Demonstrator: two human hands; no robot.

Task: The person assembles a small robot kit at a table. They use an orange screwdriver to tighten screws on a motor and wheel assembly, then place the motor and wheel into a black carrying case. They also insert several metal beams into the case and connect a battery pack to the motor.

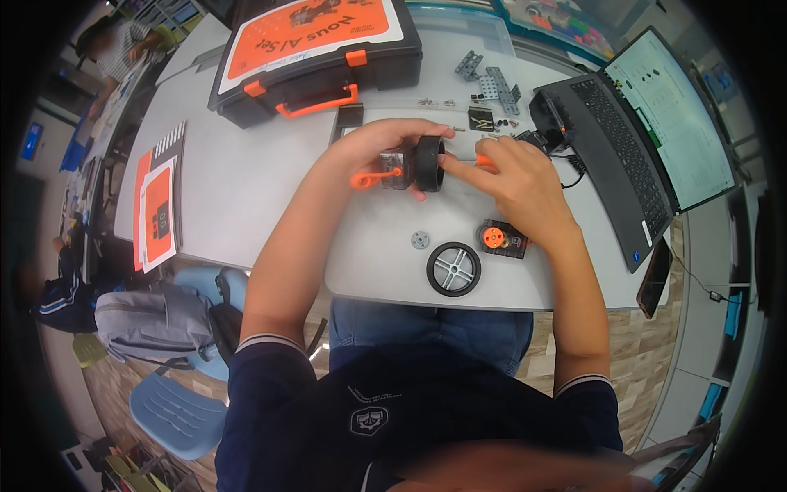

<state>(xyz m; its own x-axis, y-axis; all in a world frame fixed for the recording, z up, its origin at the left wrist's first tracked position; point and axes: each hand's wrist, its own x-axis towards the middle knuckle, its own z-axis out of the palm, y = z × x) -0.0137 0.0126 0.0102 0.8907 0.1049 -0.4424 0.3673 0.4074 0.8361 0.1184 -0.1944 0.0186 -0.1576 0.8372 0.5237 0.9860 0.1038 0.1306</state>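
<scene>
My left hand [370,141] is closed around a dark motor block [395,170] with a black-tyred wheel [429,164] on its right side. An orange cable [363,179] curls out from the block. My right hand [525,179] grips an orange-handled screwdriver [485,160], its thin shaft pointing left at the wheel's face; the tip is hidden. My right index finger reaches to the wheel's rim. Nearer to me on the table lie a second wheel [453,269] with grey spokes, a small grey disc [420,239] and another motor with an orange hub [502,239].
An open laptop [611,135] stands at the right, with a phone [654,279] at the table's edge. Grey perforated brackets [498,88] and small screws lie farther back. A black case [320,70] with orange latches stands back left, booklets [160,205] at the left.
</scene>
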